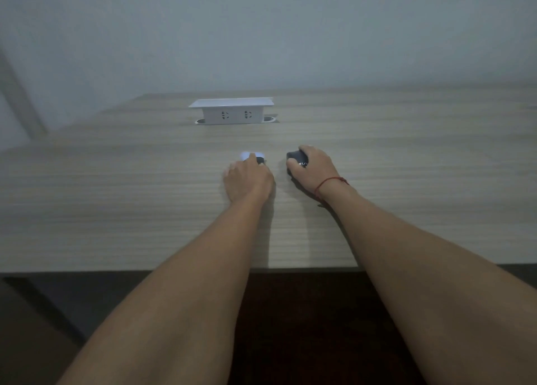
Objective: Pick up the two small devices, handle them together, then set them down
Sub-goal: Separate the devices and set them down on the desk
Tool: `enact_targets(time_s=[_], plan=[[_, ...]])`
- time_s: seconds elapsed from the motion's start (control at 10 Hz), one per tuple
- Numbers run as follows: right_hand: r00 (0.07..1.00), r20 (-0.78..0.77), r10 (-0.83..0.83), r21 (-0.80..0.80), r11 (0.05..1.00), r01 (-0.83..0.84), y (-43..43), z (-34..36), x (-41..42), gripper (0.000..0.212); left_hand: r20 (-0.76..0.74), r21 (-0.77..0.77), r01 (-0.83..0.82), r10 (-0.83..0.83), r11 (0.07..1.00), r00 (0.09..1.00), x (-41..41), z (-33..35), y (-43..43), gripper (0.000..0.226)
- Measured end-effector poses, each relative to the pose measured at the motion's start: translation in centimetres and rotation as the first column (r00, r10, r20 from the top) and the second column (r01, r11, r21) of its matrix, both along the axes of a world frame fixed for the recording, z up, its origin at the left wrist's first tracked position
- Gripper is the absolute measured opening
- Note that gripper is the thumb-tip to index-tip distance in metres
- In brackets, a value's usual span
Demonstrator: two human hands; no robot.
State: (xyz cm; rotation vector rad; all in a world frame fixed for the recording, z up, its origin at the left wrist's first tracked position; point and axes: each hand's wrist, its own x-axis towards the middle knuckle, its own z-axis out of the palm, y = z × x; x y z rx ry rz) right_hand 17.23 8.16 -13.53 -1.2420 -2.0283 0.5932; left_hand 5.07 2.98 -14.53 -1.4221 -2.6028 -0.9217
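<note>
Devices at mid-frame on the desk (pixel 116 181): left hand (pixel 247 181) closes over the glowing white one (pixel 250 155), right hand (pixel 313 169) wraps the dark one (pixel 296 158); both look light, rigid, smooth, best gripped by the sides.

Both my bare forearms stretched forward side by side, my left hand (pixel 248 179) palm down with fingers curled over, my right hand (pixel 312 168) knuckles up and fingers wrapped closed, a red string round my right wrist.
</note>
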Motion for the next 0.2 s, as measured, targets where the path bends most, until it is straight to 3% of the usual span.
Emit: enact_targets(time_s=[0.2], plan=[[0.999, -0.037, -0.004, -0.048, 0.999, 0.002, -0.84, -0.39, 0.73, 0.053, 0.045, 0.004, 0.012, -0.012, 1.0, 0.999, 0.3, -0.33, -0.7, 0.071]])
